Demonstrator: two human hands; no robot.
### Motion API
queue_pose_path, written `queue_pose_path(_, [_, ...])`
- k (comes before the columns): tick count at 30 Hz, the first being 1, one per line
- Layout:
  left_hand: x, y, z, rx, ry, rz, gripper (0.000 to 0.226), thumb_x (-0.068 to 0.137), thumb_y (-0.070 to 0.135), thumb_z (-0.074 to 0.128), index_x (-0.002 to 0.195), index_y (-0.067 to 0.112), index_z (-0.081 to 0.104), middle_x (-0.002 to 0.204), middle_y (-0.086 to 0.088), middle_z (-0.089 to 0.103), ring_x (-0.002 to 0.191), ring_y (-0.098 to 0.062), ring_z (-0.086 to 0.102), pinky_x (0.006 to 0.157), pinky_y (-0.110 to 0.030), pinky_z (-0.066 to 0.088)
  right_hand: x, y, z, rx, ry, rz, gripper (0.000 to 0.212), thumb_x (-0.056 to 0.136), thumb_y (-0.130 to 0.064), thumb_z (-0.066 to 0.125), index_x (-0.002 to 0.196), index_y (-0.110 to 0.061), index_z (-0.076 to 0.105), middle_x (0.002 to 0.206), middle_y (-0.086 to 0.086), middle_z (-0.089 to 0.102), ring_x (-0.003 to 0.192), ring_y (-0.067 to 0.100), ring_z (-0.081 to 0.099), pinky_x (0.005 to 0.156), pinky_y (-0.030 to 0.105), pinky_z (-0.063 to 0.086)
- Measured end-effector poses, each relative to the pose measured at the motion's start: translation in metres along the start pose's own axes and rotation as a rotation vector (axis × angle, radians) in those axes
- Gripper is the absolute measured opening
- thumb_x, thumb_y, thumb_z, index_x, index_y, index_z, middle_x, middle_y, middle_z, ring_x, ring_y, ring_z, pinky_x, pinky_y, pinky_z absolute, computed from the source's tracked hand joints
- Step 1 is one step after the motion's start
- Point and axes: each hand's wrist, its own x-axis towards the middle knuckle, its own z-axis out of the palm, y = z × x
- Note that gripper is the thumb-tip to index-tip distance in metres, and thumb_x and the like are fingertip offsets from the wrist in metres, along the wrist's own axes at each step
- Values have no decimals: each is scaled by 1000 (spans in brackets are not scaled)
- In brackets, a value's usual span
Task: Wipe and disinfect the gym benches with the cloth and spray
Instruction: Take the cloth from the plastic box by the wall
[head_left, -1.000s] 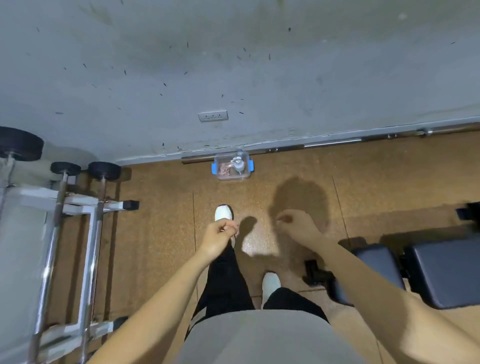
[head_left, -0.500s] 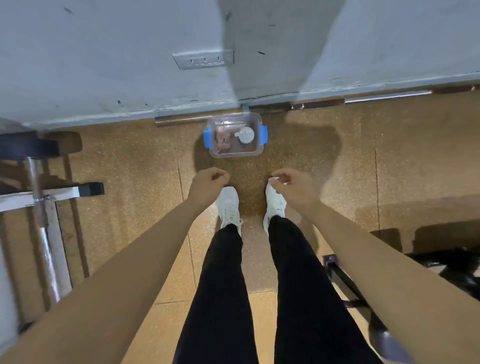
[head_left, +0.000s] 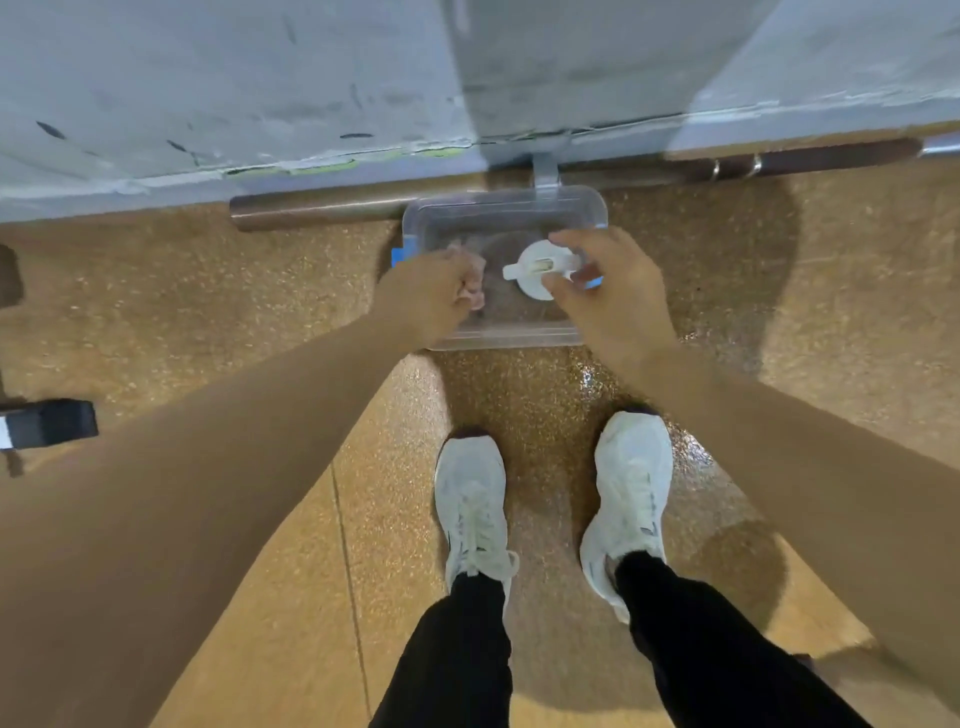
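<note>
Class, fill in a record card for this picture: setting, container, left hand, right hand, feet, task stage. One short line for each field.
Setting: speckled brown floor beside a grey wall, metal bar along its foot
Container: clear plastic box with blue clips, on the floor
Left hand: grips a crumpled pink cloth in the box
Right hand: curves round the white spray bottle top; grip unclear
Feet: white trainers short of the box
Task stage: cloth and spray not yet lifted out

Speckled brown floor (head_left: 156, 291) meets a scuffed grey wall (head_left: 208, 78).
</note>
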Motion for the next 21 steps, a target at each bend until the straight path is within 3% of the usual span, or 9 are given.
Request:
queue_pose_path(2, [26,-6,8,297,24,118,36,99,42,57,131,25,61,134,-3,62,124,-31,55,103,-41,39,8,13,8,-21,46,-109,22,87,-14,77,109,-16,74,105,1,66,82,4,56,79,12,49])
queue_pose_path(4, [47,-10,17,511,-3,154,44,98,48,56,135,25,58,136,-5,61,127,-31,53,108,-45,35,13,23,9,-49,57,-161,16,84,-11,79,100,-11,75,97,2,66,81,7,56,76,17,51])
queue_pose_path(6, [60,-10,23,648,-58,148,48,98,50,55,137,23,57,137,-6,61,127,-31,54,108,-46,34,15,29,4,-53,50,-167,15,83,-11,79,98,-9,75,98,5,68,83,15,61,76,28,54])
queue_pose_path(10, [71,-3,31,810,-103,101,38,99,42,58,129,20,61,126,-4,69,119,-27,61,106,-43,35,15,29,-4,-43,77,-157,15,84,-13,79,98,-11,76,99,0,68,83,14,62,74,19,53])
queue_pose_path(13, [70,-2,31,745,-61,90,16,98,30,63,110,22,68,115,-1,75,111,-24,67,103,-41,39,18,27,-5,-35,42,-139,17,85,-14,79,101,-13,76,101,-2,67,83,17,63,75,31,57])
queue_pose_path(16, [61,-7,28,543,-9,124,16,92,24,70,105,16,69,108,-6,75,105,-30,68,86,-39,45,20,22,-4,-38,8,-137,15,85,-17,77,99,-14,75,101,0,68,83,19,62,75,39,56])
queue_pose_path(19, [36,-4,21,291,56,110,17,93,25,68,107,16,68,103,-4,71,100,-30,66,74,-36,44,17,12,-6,-91,-37,-100,19,85,-14,77,103,-14,72,105,1,66,85,13,57,79,32,53])
queue_pose_path(21, [8,2,13,77,78,61,14,94,26,67,106,18,70,97,3,68,97,-24,65,71,-31,42,14,1,-14,-132,-156,-18,32,87,-15,76,118,-16,68,116,1,62,92,10,54,87,27,49])
